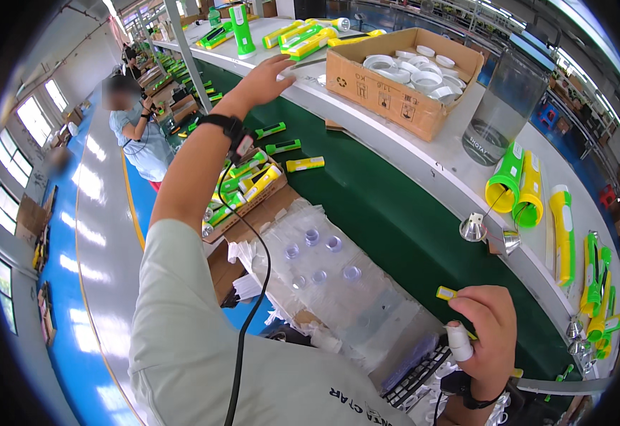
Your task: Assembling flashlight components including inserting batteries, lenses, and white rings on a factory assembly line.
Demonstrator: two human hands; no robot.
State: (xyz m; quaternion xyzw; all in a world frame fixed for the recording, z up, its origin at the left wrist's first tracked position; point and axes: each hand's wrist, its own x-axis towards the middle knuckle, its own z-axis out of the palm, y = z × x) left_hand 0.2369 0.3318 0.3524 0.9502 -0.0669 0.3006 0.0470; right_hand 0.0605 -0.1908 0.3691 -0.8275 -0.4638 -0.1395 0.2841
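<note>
My left hand (262, 84) reaches out to the bench at the far side, fingers stretched and palm down. Just beyond its fingertips lie several yellow and green flashlights (308, 42), and one green flashlight (241, 32) stands upright. At the lower right, my right hand (486, 325) is curled, its thumb wrapped in white tape. A small yellow flashlight (446, 292) with a pale label sticks out past its fingers; the hand hides the rest. Between both hands, a plastic-covered surface (381, 312) carries several small clear round lenses (333, 243).
On the bench stand a cardboard box (381, 85) of white rings and a clear water container (505, 106). Opened flashlights (505, 177) with wired reflectors (472, 228) lie nearer. A green conveyor belt (367, 192) carries small flashlights. A black cable (253, 305) hangs across my front.
</note>
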